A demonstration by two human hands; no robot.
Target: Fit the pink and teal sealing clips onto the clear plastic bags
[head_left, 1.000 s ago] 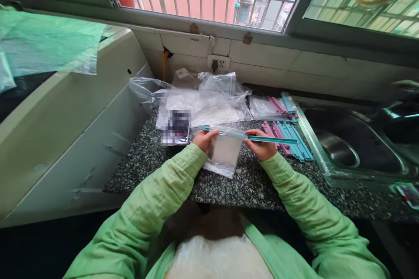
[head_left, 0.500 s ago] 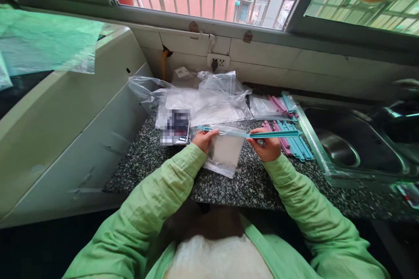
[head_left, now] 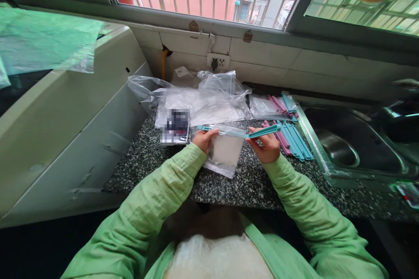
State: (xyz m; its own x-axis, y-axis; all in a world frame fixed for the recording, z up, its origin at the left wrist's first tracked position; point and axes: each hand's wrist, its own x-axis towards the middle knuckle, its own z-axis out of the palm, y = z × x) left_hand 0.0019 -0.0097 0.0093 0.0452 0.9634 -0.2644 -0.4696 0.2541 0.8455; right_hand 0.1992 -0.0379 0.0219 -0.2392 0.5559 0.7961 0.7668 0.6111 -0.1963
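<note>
While both our hands work at the worktop (head_left: 248, 183), we hold a small clear bag (head_left: 225, 150) upright above the speckled stone, between them. Left hand (head_left: 203, 138): fingers pinching the bag's top left corner, where one end of a teal clip (head_left: 242, 132) sits. Right hand (head_left: 266, 144): fingers closed around the clip's other part, which angles up and to the right, so the clip looks partly open along the bag's mouth (whether it has latched anywhere we cannot tell). Spare clips (head_left: 290, 137), teal and pink, lie in a row just right of our right hand, near the sink (head_left: 343, 148). Loose plastic bags (head_left: 203, 100) are heaped behind.

Risks, as we judge them: the bag's mouth could slip out of the clip if the left pinch loosens, leaving a skewed seal. Film bunching under the clip would stop it closing. An elbow swing rightward could knock spare clips into the sink.
</note>
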